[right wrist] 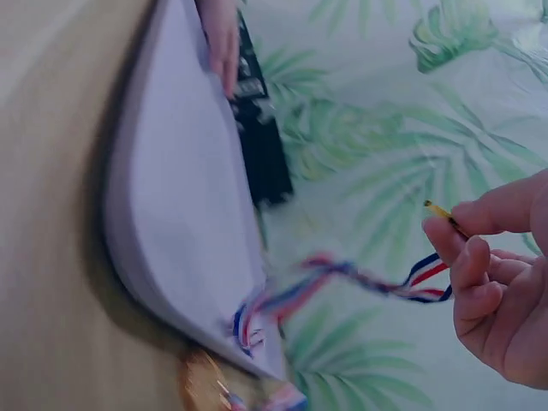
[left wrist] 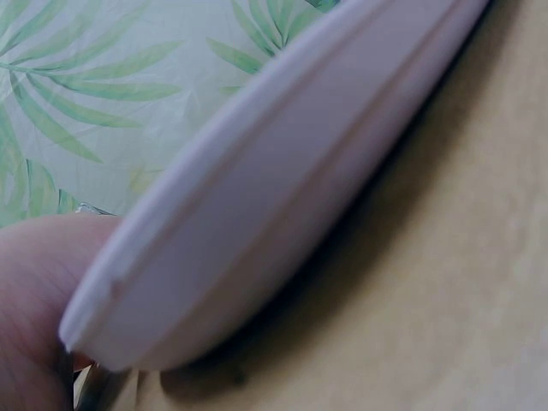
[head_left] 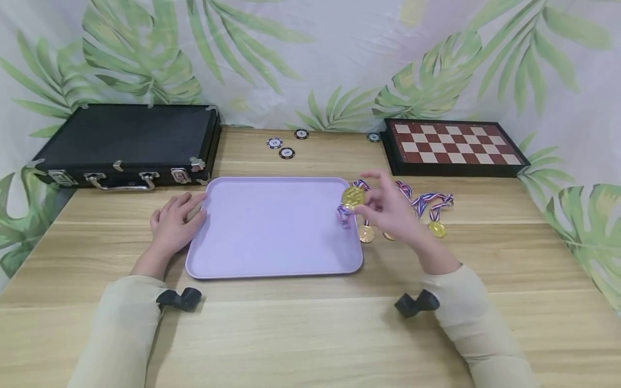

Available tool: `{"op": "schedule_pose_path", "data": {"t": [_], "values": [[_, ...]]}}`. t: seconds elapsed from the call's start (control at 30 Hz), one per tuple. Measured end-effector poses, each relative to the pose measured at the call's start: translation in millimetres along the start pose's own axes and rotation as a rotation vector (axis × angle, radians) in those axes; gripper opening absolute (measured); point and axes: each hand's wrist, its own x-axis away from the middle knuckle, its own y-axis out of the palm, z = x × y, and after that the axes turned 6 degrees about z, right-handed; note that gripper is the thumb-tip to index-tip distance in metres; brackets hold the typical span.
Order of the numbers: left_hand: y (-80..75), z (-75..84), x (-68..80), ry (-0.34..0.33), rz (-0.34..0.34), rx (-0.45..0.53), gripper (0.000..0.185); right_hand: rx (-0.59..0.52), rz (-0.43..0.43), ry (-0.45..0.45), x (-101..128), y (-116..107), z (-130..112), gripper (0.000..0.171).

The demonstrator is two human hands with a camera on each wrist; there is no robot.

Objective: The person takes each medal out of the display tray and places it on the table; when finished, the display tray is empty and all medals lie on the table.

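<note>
table (head_left: 301, 323): black case (head_left: 126, 143) back left, chessboard (head_left: 453, 145) back right, three chips (head_left: 286, 144), writing too small | purple tray (head_left: 271, 226): left hand (head_left: 172, 226) lies flat at its left edge | right hand (head_left: 390, 207) pinches gold medal (head_left: 352, 197) over tray's right edge, ribbon (right wrist: 342, 278) hanging | more medals (head_left: 436, 229) just beside

Lilac tray (head_left: 271, 226) — gold medal (head_left: 352, 197), red-white-blue ribbon (right wrist: 342, 278) — black case (head_left: 126, 137)

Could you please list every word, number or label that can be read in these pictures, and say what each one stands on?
Nothing here can be read for certain.
Poker chips: each has a white centre with a dark mark, too small to read.
Gold medal pinched in the right hand: no legible text.
Black case, checkerboard and lilac tray: no lettering visible.
</note>
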Motion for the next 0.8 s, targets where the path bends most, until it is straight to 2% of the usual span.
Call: {"op": "schedule_pose_path", "data": {"t": [0.1,0.17,0.27,0.33,0.53,0.6,0.67,0.8], "values": [[-0.1,-0.3,-0.2,-0.001,-0.003,0.003,0.047,-0.002,0.043,0.025,5,-26,-2,0.053],[-0.2,0.0,-0.5,-0.004,-0.007,0.003,0.047,0.018,0.076,0.015,8,-44,-3,0.049],[0.1,-0.3,-0.9,-0.007,-0.01,-0.002,0.047,-0.022,0.135,-0.006,12,-68,-3,0.045],[0.3,-0.4,-0.8,-0.008,-0.012,-0.005,0.047,-0.105,0.181,0.005,15,-83,-4,0.044],[1.0,-2.3,-1.0,-0.008,-0.006,0.002,0.047,-0.454,0.309,0.042,21,-125,-7,0.042],[1.2,-2.8,-1.1,-0.007,-0.002,0.004,0.046,-0.513,0.343,0.046,21,-136,-2,0.04],[1.4,-2.8,-1.3,-0.003,0.0,0.005,0.046,-0.528,0.376,0.084,20,-146,5,0.038],[2.3,-2.5,-1.4,0.006,0.003,0.002,0.046,-0.483,0.439,0.23,15,-162,23,0.039]]}}
